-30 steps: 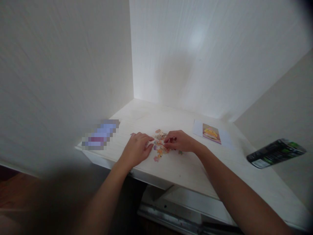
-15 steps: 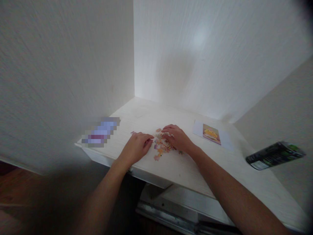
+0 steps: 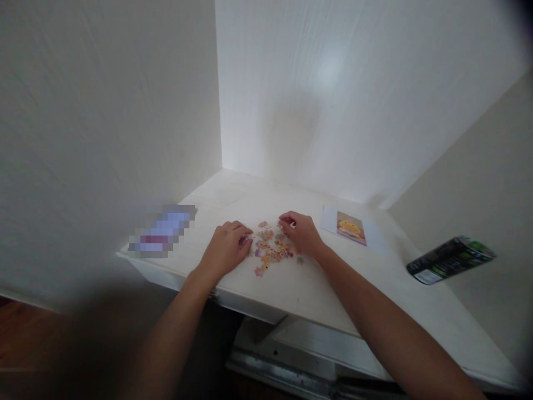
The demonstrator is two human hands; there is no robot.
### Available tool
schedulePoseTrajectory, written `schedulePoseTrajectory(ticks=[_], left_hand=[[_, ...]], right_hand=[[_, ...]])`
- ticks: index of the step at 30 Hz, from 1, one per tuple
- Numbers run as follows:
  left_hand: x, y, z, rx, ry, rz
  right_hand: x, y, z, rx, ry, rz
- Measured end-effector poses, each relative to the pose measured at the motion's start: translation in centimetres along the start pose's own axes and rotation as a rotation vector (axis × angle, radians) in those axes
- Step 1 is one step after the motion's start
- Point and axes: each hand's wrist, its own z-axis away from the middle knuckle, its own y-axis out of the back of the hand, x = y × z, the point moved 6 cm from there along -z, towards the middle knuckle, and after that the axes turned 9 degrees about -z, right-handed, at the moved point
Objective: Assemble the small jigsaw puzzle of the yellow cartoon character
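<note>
My left hand [image 3: 225,250] flat, fingers together, resting at left edge of puzzle pieces [image 3: 272,251], steadying pile. My right hand [image 3: 300,232] curled at pile's far right, fingertips pinching 1 piece, I think. Pieces mid-desk. White desk [image 3: 316,289] in pale-walled corner; picture card [image 3: 350,228] right, dark packet [image 3: 450,259] beyond.

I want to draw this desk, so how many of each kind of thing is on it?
Hands: 2, left hand and right hand
Heaps of puzzle pieces: 1, pieces too small to count
Picture card: 1
Dark packet: 1
Blurred-out item: 1
Total: 6
</note>
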Motion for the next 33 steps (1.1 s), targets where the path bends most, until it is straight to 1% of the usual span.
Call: schedulePoseTrajectory(ticks=[2,4,7,8,11,13,17,22,25,29,31,33], left_hand=[[-0.1,-0.5,-1.1,-0.023,-0.014,-0.014],[-0.1,-1.0,-2.2,-0.051,-0.034,-0.021],[-0.2,-1.4,-3.3,-0.080,-0.039,-0.020],[-0.2,-1.5,-3.4,-0.086,-0.037,-0.017],[-0.4,-1.6,-3.4,-0.094,-0.036,-0.003],[-0.7,-1.6,-3.1,-0.091,-0.033,0.006],[-1.5,-1.5,-2.9,-0.074,0.022,0.015],[-2.5,-1.7,-3.0,-0.051,0.125,0.035],[-3.0,-1.8,-3.0,-0.023,0.179,0.043],[-3.5,-2.0,-2.7,0.003,0.242,0.019],[-3.5,-1.9,-2.5,0.021,0.251,0.007],[-3.3,-1.5,-2.3,0.044,0.242,0.007]], right_hand=[[1.1,0.1,-0.2,0.005,-0.036,0.038],[1.7,0.1,-0.4,0.006,-0.040,0.080],[1.4,-0.2,-0.4,-0.013,0.019,0.114],[1.0,-0.6,-0.3,-0.048,0.069,0.116],[-0.6,-2.2,0.1,-0.213,0.234,0.103],[-1.1,-2.8,0.3,-0.281,0.276,0.104],[-1.4,-2.6,0.1,-0.281,0.246,0.115],[-1.1,-2.3,0.0,-0.252,0.145,0.092],[-1.5,-2.7,0.2,-0.296,0.166,0.050],[-2.0,-2.7,0.4,-0.355,0.163,0.054],[-2.1,-2.5,0.4,-0.350,0.148,0.033],[-2.1,-2.2,0.4,-0.318,0.118,-0.012]])
